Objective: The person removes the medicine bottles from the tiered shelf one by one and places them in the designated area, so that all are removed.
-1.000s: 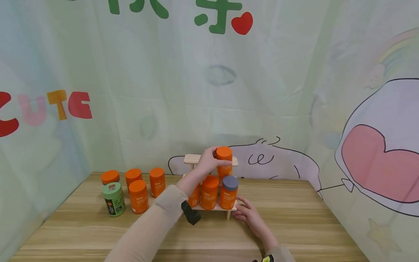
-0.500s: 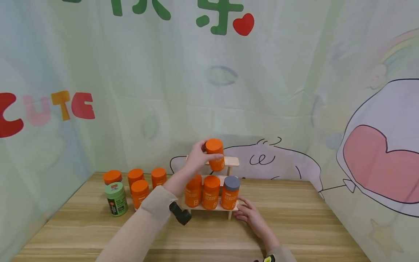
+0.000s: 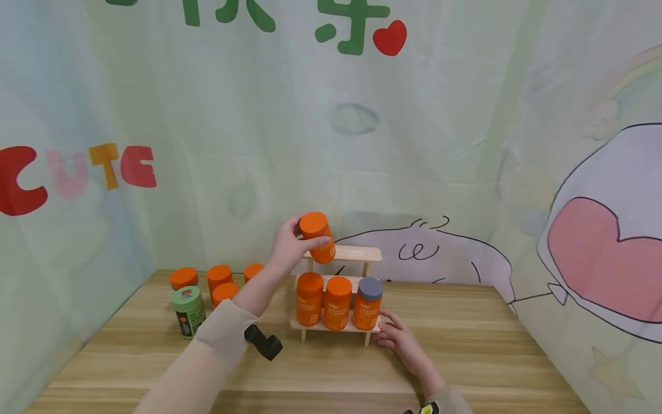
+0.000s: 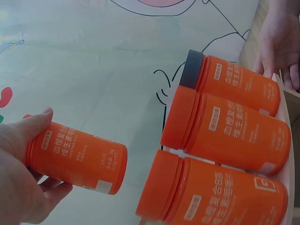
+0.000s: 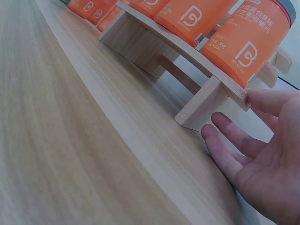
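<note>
My left hand point(image 3: 283, 250) grips an orange supplement bottle point(image 3: 313, 222) around its lid end, thumb on the near side. The bottle is held up at the left end of the top board of a stepped wooden rack point(image 3: 357, 253). On the rack's bottom step stand two orange-lidded bottles point(image 3: 338, 305) and a grey-lidded orange bottle point(image 3: 368, 310) at the right. At that step's right end, my right hand point(image 3: 403, 344) touches the board with a fingertip; its other fingers point(image 5: 239, 136) are loosely bent beside the rack leg. In the left wrist view the held bottle point(image 4: 77, 157) is tilted.
A green jar point(image 3: 188, 313) and several orange bottles point(image 3: 219, 276) stand on the wooden table point(image 3: 331, 374) at the left, partly behind my left forearm. A printed curtain point(image 3: 289, 144) hangs behind the table and along both sides.
My left hand has carried the orange bottle leftward and up, from the rack's right side to the top board's left end. My right hand stays at the rack's end.
</note>
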{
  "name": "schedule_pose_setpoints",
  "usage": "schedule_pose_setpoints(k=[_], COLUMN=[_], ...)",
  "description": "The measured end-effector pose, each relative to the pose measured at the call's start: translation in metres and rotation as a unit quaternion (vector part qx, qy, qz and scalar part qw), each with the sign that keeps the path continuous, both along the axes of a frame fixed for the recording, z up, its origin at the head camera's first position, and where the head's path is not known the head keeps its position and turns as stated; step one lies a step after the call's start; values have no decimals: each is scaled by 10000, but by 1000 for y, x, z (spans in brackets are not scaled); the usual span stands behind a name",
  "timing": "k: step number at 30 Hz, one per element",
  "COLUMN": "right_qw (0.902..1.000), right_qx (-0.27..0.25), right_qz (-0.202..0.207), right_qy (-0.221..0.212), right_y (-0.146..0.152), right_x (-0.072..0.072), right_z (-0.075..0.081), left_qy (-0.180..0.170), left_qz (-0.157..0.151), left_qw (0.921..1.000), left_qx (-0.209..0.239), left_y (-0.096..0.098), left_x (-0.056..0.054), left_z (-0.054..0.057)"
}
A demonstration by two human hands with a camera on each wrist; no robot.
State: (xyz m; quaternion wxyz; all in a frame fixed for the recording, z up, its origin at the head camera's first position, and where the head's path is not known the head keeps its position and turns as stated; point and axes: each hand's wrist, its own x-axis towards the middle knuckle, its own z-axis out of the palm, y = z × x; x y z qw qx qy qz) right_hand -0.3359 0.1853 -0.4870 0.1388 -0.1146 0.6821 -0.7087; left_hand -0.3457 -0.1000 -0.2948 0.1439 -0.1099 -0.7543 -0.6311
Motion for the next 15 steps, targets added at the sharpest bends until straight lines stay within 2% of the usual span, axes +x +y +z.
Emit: schedule_pose_setpoints(k=[3,15], right_qw=[10000,10000], right_qx=[18,-1], right_qz=[-27,-10], right_qy=[-23,37], right_y=[1,1], right_x=[0,0], right_z=[-1,1], left_qy=[43,-232], left_qz=[137,562], left_qw=[9999,9980], left_qx=[80,152], left_y=[-7,-35], left_x=[4,20], left_z=[0,-8])
